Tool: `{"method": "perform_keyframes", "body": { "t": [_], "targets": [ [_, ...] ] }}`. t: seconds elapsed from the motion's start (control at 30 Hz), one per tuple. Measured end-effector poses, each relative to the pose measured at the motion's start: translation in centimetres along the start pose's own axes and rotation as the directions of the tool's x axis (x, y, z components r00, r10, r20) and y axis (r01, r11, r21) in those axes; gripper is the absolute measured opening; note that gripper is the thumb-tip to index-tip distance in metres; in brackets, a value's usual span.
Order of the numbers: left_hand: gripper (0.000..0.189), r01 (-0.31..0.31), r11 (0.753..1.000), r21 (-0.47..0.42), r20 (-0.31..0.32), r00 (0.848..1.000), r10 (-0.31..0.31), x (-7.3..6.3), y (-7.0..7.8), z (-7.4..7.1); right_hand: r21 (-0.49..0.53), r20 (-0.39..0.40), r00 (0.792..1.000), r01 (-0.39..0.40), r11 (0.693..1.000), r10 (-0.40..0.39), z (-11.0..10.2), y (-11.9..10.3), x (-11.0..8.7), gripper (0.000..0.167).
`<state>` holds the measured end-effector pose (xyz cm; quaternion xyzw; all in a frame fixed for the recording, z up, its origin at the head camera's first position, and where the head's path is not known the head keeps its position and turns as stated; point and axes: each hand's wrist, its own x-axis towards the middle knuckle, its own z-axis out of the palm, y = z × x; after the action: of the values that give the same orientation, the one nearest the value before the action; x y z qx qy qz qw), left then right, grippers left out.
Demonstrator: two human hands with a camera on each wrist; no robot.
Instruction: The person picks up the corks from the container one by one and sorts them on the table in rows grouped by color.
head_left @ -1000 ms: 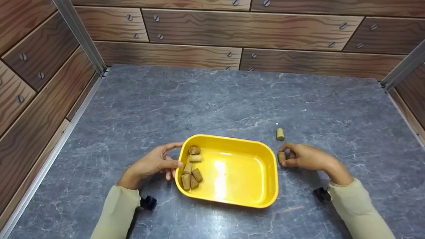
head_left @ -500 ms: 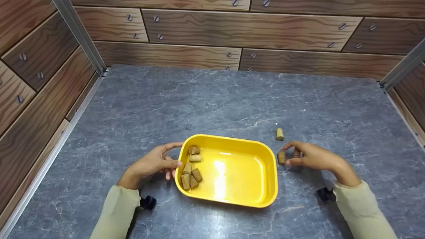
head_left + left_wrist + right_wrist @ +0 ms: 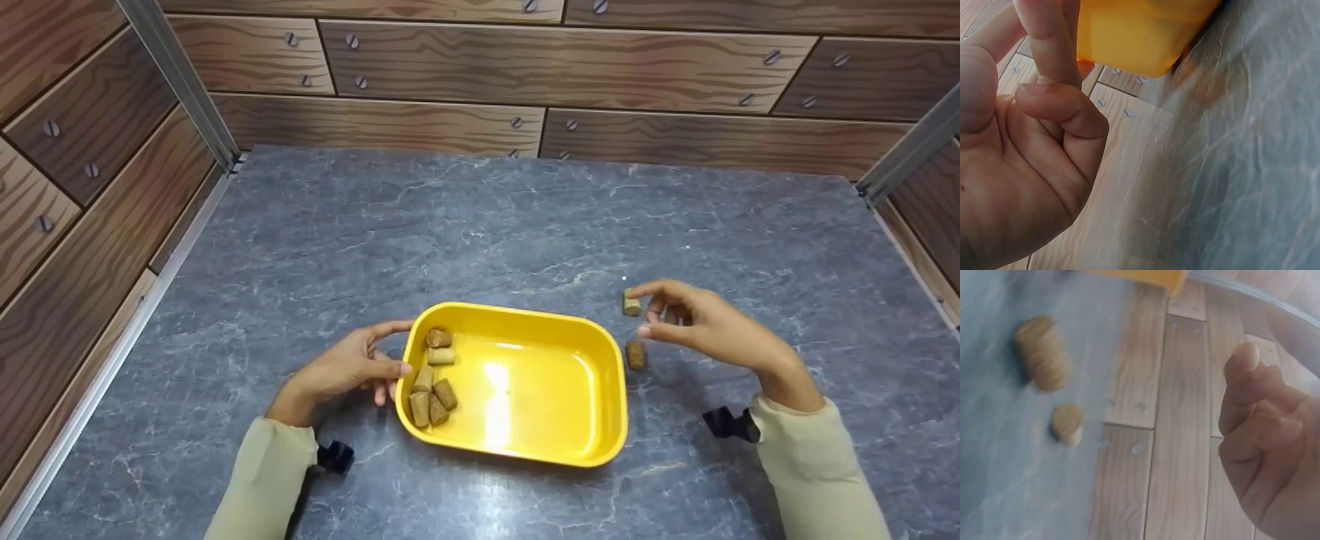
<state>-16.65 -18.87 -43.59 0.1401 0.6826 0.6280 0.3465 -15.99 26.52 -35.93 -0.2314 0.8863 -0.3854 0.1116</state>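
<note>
My left hand (image 3: pixel 341 367) holds the left end of a yellow tray (image 3: pixel 540 390), its thumb over the rim and its index finger along the outside. Several brown corks (image 3: pixel 441 357) lie bunched at that end of the tray. My right hand (image 3: pixel 701 321) hovers right of the tray, thumb and index finger apart, holding nothing. Its index fingertip overlaps a pale cork (image 3: pixel 631 307) in the head view. Below that, a darker cork (image 3: pixel 636 356) stands beside the tray's right wall. In the right wrist view both loose corks, the nearer a brown cork (image 3: pixel 1044 354), are apart from the fingers.
The grey marbled tabletop (image 3: pixel 450 225) reaches back to a wood-patterned wall (image 3: pixel 570 67). Another such wall (image 3: pixel 97 180) stands on the left, with metal posts (image 3: pixel 180 82) at the corners. Black wrist straps (image 3: pixel 335 457) sit at both cuffs.
My right hand has let go of the darker cork beside the tray and moved up to the pale cork. The left hand and the tray have hardly moved.
</note>
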Motion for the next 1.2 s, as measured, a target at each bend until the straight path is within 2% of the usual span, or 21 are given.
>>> {"method": "perform_keyframes", "body": {
  "t": [0.27, 0.57, 0.8, 1.03, 1.1, 1.2],
  "targets": [
    [0.076, 0.001, 1.000, 0.007, -0.001, 1.000, -0.001, -0.1, -0.1, 0.0, 0.088, -0.026, 0.986, 0.164, 0.983, -0.162, 0.3, -2.9, 1.3, 0.033],
    [0.077, -0.018, 1.000, 0.013, 0.005, 1.000, 0.018, 0.1, -0.3, -0.2, 0.180, -0.078, 0.936, 0.351, 0.919, -0.342, 0.9, -6.3, 3.5, 0.031],
    [0.077, -0.017, 1.000, 0.015, 0.004, 1.000, 0.016, 0.1, -0.1, -0.1, 0.198, -0.039, 0.907, 0.418, 0.886, -0.419, 2.0, -8.7, 5.3, 0.030],
    [0.075, -0.012, 1.000, 0.010, 0.005, 1.000, 0.012, 0.1, 0.0, -0.1, 0.316, 0.030, 0.872, 0.455, 0.832, -0.488, 3.9, -10.0, 7.3, 0.031],
    [0.074, -0.008, 1.000, 0.013, 0.005, 1.000, 0.008, 0.0, 0.0, -0.1, 0.341, 0.058, 0.865, 0.452, 0.824, -0.498, 4.5, -10.4, 7.9, 0.031],
    [0.073, 0.000, 1.000, 0.014, 0.003, 1.000, 0.000, 0.1, 0.0, 0.0, 0.356, 0.111, 0.869, 0.418, 0.836, -0.482, 5.4, -10.6, 8.6, 0.032]
  ]
}}
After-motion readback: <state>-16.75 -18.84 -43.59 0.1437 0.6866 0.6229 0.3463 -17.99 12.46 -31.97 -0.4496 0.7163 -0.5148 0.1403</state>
